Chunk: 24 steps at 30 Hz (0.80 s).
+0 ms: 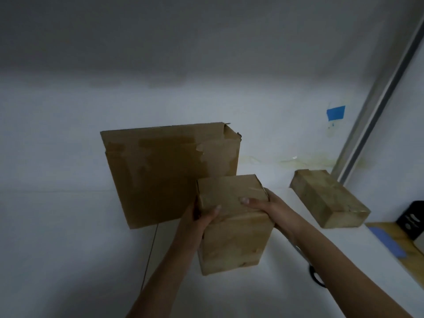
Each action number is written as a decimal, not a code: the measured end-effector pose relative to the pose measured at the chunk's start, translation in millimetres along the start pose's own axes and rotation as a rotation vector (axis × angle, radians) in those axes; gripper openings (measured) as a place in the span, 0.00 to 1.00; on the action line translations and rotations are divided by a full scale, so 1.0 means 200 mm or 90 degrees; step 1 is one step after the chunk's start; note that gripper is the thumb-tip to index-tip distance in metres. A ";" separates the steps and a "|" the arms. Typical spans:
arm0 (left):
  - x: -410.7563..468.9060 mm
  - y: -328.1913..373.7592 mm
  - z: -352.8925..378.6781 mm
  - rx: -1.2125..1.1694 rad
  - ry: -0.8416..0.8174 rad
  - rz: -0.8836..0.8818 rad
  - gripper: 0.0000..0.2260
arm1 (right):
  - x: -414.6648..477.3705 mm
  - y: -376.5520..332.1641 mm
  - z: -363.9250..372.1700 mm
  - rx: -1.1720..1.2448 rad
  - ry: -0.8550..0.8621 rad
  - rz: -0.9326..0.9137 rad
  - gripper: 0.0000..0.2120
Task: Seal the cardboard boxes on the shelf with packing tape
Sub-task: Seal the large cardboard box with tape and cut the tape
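Note:
A small upright cardboard box (234,237) stands in the middle of the white shelf (68,237). My left hand (202,216) grips its upper left edge, thumb across the top. My right hand (268,205) grips the upper right edge, thumb lying on the taped top flaps. Behind it a large flat cardboard box (160,173) leans against the back wall, with torn tape marks on its face. A third, low cardboard box (330,198) lies to the right. No tape roll is in view.
A metal upright (378,106) runs along the right side, with a scrap of blue tape (336,112) on the wall beside it. At the far right a wooden surface (401,246) carries a black object (413,219). Scissor handles (317,277) show under my right forearm.

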<state>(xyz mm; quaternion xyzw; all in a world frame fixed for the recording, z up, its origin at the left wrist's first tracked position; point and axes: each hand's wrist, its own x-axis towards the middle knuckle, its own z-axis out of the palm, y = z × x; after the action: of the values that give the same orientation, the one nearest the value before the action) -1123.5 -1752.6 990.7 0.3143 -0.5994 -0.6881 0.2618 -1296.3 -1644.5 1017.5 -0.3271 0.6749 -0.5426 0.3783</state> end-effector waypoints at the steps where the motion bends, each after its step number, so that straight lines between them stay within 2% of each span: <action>1: -0.01 -0.01 0.00 0.013 -0.013 0.006 0.25 | -0.02 0.01 -0.01 0.000 0.005 -0.012 0.21; 4: -0.04 -0.06 0.01 0.027 -0.022 0.048 0.29 | -0.08 0.07 -0.05 -0.016 0.012 -0.042 0.29; 7: -0.07 -0.11 0.01 0.024 -0.039 0.088 0.25 | -0.16 0.13 -0.07 -0.041 0.046 -0.094 0.34; 10: -0.09 -0.19 0.04 0.071 -0.061 0.124 0.35 | -0.22 0.22 -0.13 -0.088 0.085 -0.140 0.44; 13: -0.13 -0.28 0.10 0.116 -0.073 0.144 0.48 | -0.26 0.33 -0.20 -0.093 0.066 -0.148 0.52; 16: -0.16 -0.33 0.20 0.114 -0.045 0.149 0.48 | -0.29 0.43 -0.25 -0.104 0.059 -0.180 0.57; 19: -0.19 -0.40 0.32 0.094 0.017 0.128 0.43 | -0.31 0.56 -0.28 -0.157 0.054 -0.186 0.56; 24: -0.21 -0.52 0.48 0.083 0.099 0.065 0.43 | -0.33 0.72 -0.38 -0.189 0.065 -0.154 0.41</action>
<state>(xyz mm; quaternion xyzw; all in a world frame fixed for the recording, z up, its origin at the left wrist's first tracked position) -1164.7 -1643.4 901.5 0.3521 -0.6359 -0.6068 0.3217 -1334.1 -1522.2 895.9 -0.4301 0.7213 -0.4948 0.2234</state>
